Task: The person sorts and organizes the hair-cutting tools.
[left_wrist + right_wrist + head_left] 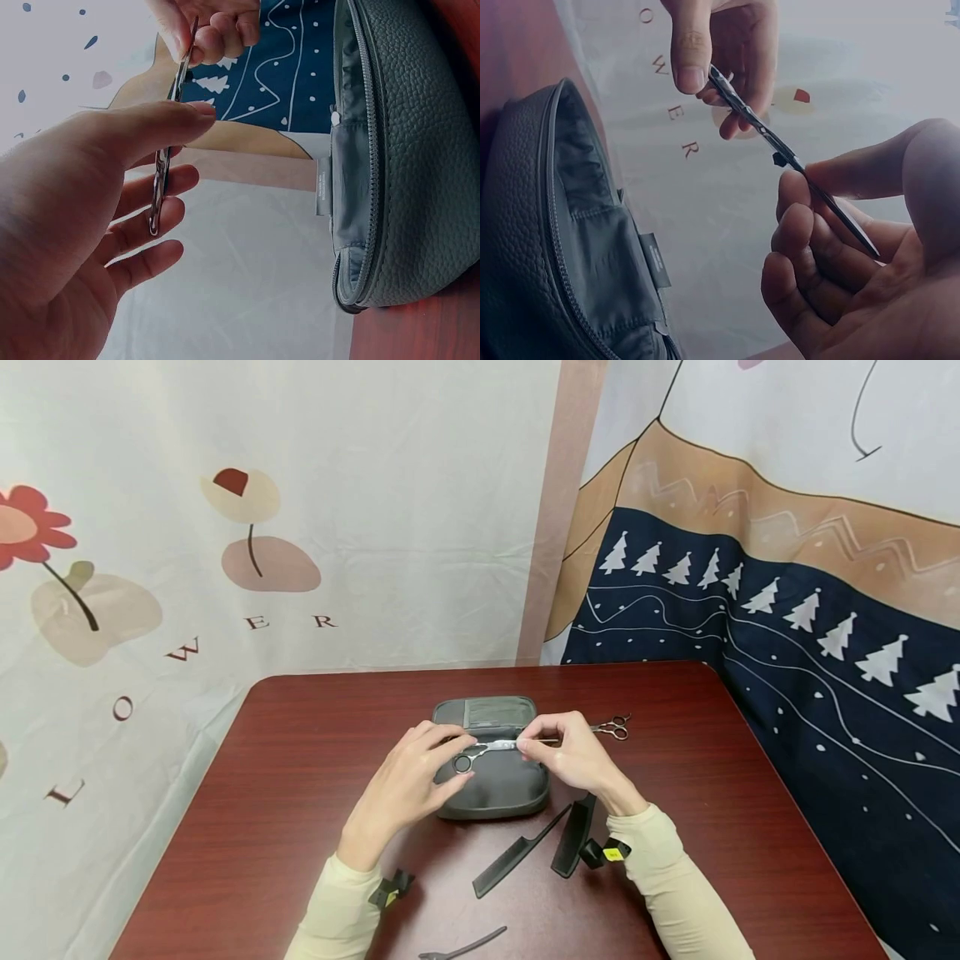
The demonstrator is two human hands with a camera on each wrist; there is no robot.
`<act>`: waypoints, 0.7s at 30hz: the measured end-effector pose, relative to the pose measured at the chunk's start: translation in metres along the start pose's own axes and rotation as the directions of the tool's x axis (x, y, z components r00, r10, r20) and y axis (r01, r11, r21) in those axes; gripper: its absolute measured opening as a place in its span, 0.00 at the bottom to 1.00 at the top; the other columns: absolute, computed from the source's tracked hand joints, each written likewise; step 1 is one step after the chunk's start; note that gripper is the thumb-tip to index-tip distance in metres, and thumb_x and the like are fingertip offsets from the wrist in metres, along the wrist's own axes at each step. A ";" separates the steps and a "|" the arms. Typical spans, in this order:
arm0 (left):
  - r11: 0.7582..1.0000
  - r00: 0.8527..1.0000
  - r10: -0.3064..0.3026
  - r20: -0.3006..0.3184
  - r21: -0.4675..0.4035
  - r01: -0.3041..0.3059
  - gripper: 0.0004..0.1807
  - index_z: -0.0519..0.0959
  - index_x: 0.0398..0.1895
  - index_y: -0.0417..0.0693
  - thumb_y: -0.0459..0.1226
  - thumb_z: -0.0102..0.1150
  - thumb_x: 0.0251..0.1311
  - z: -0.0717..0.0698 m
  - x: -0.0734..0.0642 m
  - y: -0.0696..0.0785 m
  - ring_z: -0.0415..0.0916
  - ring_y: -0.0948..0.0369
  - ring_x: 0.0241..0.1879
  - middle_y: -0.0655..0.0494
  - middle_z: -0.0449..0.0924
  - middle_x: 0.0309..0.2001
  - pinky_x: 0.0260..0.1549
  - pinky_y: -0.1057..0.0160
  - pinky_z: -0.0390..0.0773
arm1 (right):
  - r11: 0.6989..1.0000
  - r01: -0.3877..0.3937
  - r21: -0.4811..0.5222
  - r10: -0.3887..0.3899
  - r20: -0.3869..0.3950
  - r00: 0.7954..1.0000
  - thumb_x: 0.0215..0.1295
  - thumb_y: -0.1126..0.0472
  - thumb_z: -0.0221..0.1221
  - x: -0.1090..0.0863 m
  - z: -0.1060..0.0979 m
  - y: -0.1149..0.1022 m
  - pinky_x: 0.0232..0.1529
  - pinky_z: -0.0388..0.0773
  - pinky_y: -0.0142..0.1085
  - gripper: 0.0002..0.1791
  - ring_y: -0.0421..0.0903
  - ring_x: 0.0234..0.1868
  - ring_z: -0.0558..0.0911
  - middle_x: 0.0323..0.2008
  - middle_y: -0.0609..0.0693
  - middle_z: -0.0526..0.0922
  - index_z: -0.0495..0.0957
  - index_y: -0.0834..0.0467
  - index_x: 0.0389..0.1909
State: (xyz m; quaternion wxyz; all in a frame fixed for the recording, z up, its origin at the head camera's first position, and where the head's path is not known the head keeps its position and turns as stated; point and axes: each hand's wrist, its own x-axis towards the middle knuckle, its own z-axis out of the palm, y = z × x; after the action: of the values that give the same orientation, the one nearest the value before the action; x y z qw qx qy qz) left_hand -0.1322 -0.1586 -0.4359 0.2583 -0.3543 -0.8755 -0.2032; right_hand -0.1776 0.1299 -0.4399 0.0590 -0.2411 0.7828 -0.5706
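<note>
My right hand pinches a pair of silver hair scissors by the blades, between thumb and fingers. They are held over an unzipped dark grey case. In the right wrist view, the scissors slant, with the blade tips toward the right palm. My left hand is at the handle end, thumb and fingers spread apart around the finger rings. From the left wrist view, the handles pass between the left thumb and the relaxed fingers, which are not curled round them.
Behind the right hand lies a second pair of scissors, partly hidden. Two black combs, a tail comb and a wider one, lie before the case on the brown table. A thin grey tool is at the near edge of view.
</note>
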 end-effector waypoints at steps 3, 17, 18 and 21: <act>1.000 1.000 -0.014 0.007 -0.002 0.014 0.25 0.91 0.57 0.48 0.39 0.89 0.56 0.000 0.000 0.000 0.84 0.54 0.50 0.52 0.92 0.55 0.53 0.54 0.86 | 1.000 0.005 -0.009 -0.005 0.008 1.000 0.76 0.67 0.68 0.000 0.001 0.000 0.32 0.81 0.30 0.06 0.49 0.29 0.84 0.30 0.53 0.90 0.92 0.65 0.39; 0.999 0.999 -0.047 0.007 -0.011 0.047 0.26 0.89 0.58 0.46 0.36 0.88 0.56 0.001 -0.001 -0.001 0.85 0.53 0.54 0.51 0.91 0.57 0.54 0.53 0.89 | 0.999 0.025 -0.039 -0.024 0.013 1.000 0.77 0.63 0.70 0.002 0.002 0.002 0.44 0.89 0.31 0.04 0.41 0.38 0.88 0.38 0.53 0.93 0.93 0.56 0.44; 0.999 0.999 -0.049 0.006 -0.012 0.049 0.26 0.89 0.58 0.46 0.36 0.88 0.56 0.001 -0.001 -0.001 0.85 0.53 0.54 0.51 0.91 0.57 0.55 0.53 0.89 | 0.999 0.026 -0.045 -0.025 0.012 1.000 0.77 0.63 0.71 0.002 0.002 0.002 0.45 0.89 0.32 0.04 0.42 0.39 0.89 0.39 0.53 0.94 0.93 0.56 0.45; 0.998 0.999 -0.054 0.007 -0.012 0.054 0.26 0.89 0.57 0.46 0.35 0.89 0.55 0.002 -0.001 -0.001 0.85 0.52 0.54 0.51 0.91 0.57 0.54 0.53 0.89 | 0.997 0.031 -0.071 -0.030 0.012 0.999 0.77 0.62 0.71 0.001 0.002 0.002 0.49 0.92 0.36 0.05 0.42 0.43 0.90 0.43 0.52 0.94 0.93 0.55 0.48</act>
State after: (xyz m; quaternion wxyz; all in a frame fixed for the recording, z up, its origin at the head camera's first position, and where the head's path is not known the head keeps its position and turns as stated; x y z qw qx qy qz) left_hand -0.1324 -0.1590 -0.4380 0.2476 -0.3326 -0.8844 -0.2143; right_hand -0.1785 0.1280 -0.4424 0.0461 -0.2582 0.7987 -0.5416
